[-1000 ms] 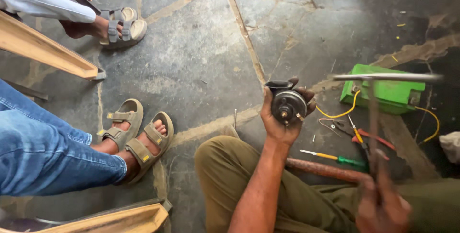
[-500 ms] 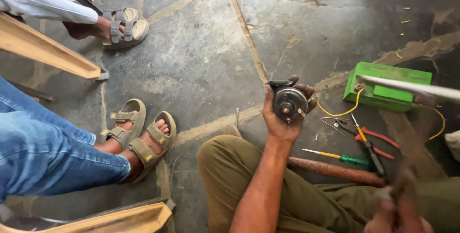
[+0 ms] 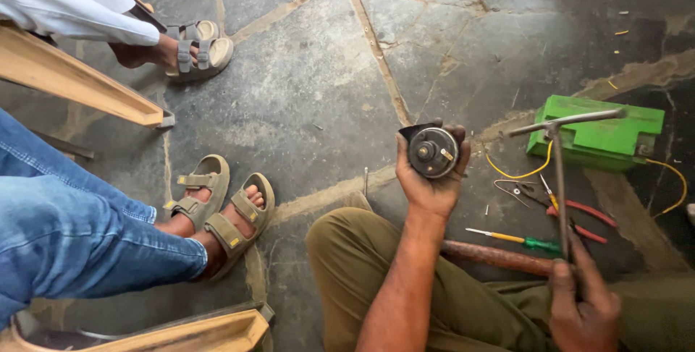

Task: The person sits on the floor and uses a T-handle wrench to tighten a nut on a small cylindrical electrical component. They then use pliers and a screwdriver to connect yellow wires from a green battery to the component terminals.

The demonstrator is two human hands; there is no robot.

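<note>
A seated person in blue jeans (image 3: pixel 65 236) is cut off at the left edge; only legs and sandalled feet show. The green box (image 3: pixel 604 135) lies on the stone floor (image 3: pixel 304 84), its right end in shadow. The left hand (image 3: pixel 431 182), arm raised from the knee, cups a round grey motor-like part (image 3: pixel 432 151) from below, fingers wrapped round it. The right hand (image 3: pixel 583 308), low at the frame's bottom, is closed on the shaft of a T-shaped metal tool (image 3: pixel 559 178) standing upright. A green-handled screwdriver (image 3: pixel 517 240) lies between them.

I saw a green box (image 3: pixel 601 135) on the stone floor (image 3: pixel 304 91), with yellow wire (image 3: pixel 517 175), red-handled pliers (image 3: pixel 579 214) and a green-handled screwdriver (image 3: pixel 517 240) near it. Bystanders' sandalled feet (image 3: pixel 221 214) were left, by wooden bench legs (image 3: pixel 79 84).
</note>
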